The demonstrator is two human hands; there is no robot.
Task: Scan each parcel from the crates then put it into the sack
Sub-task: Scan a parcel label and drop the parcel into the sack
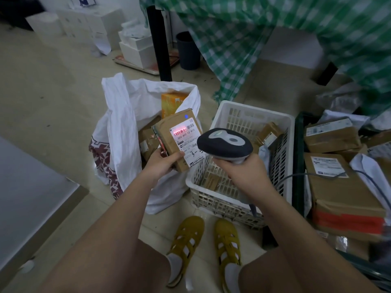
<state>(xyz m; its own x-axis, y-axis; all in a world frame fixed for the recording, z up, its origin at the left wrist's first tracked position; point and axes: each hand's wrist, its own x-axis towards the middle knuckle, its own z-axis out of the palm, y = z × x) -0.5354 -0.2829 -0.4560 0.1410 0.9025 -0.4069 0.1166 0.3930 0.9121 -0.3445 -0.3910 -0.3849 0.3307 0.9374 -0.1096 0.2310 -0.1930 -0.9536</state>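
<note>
Dim, soft light; blurred, bowed edges

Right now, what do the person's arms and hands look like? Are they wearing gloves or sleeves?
No gloves and no sleeves: the left hand and right hand are bare, and both forearms are bare as far as the picture shows. No rings, watch or bracelets are visible. Lower down, the person wears mustard-yellow cut-out shoes over white socks.

the floor (53,85) is pale beige tile, lit softly and evenly. a green-and-white checked cloth (243,39) hangs over a table at the top, beside its black leg (158,39). behind the leg stands a dark waste bin (188,51). white boxes (84,24) are stacked along the far wall. a grey surface (25,178) fills the left edge.
</note>
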